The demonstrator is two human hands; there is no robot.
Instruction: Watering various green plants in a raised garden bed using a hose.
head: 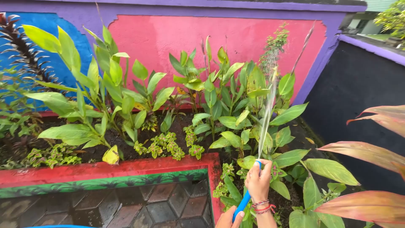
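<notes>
A raised garden bed (105, 169) with a red-painted rim and a green band under it runs along the foot of a wall (168, 38) painted pink in the middle, blue at the left, with purple trim around both. The bed is packed with broad-leaved green plants (219, 97) over dark wet soil, with low mottled ground cover (164, 145) along the front edge and one yellowed leaf (111, 155) lying near the rim. In front of the bed the ground is dark hexagonal paving (160, 207), wet and shiny. To the right a black wall (358, 97) with a purple cap closes the corner, and reddish-pink long leaves (371, 156) reach in from that side. Low in the view, the right hand (258, 180) is closed in a fist round the end of a blue hose (243, 202), the thumb pressed over its mouth, with beaded bracelets at the wrist; a thin fan of water (268, 109) shoots up and out over the plants. The left hand (230, 218) shows only partly at the bottom edge, fingers curled about the hose lower down.
</notes>
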